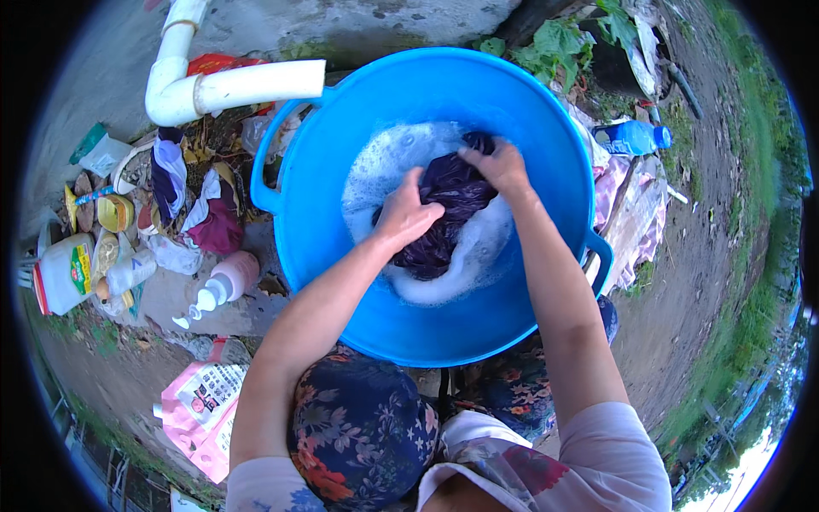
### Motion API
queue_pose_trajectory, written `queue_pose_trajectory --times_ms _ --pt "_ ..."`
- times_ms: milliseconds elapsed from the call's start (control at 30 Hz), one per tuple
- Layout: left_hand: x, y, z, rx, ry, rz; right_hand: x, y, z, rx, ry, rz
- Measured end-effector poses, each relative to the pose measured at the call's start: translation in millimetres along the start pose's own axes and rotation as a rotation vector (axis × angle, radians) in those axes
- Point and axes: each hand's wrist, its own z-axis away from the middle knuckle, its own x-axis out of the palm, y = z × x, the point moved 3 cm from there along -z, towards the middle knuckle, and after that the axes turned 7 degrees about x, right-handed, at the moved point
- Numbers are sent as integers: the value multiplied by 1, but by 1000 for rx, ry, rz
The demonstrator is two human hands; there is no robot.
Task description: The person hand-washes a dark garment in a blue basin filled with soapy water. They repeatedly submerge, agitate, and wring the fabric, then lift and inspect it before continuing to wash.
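Note:
A wet, dark purple cloth lies bunched in suds inside a large blue tub. My left hand grips its left side, the thumb lying across the top and the other fingers partly hidden by the folds. At the cloth's upper right, my right hand is closed on a gathered part of it. White foam surrounds the bundle and covers much of the water. What kind of garment the cloth is cannot be made out.
A white pipe juts over the tub's upper left rim. At left stand a pink pump bottle, a white jug and a pink bag. A blue bottle lies at right above pale pink fabric.

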Motion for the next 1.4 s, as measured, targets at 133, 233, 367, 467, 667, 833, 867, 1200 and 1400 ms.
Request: queue_pose_trajectory --times_ms 133,233,367,467,667,833,867,1200,1400 --pt "22 -1 22 277 50 -693 28 27 25 73 124 -67" --pt "24 -28 26 308 -57 -764 50 4 83 -152 39 -348" --pt "41 -68 19 493 -444 -1577 90 -49 149 -592 173 155" --pt "44 -76 9 118 -560 -685 90 -61 66 -92 -106 350" --pt "20 -24 16 266 -314 -759 33 -30 22 156 101 -127" --pt "30 -45 13 16 -425 -728 65 -6 108 -270 129 133" --pt "31 -45 13 -31 -393 -740 77 -13 111 -277 225 192" --pt "4 -7 9 -2 -55 -241 26 12 -6 165 14 -77" --pt "11 -45 17 -102 -313 -835 58 -33 123 -352 113 1"
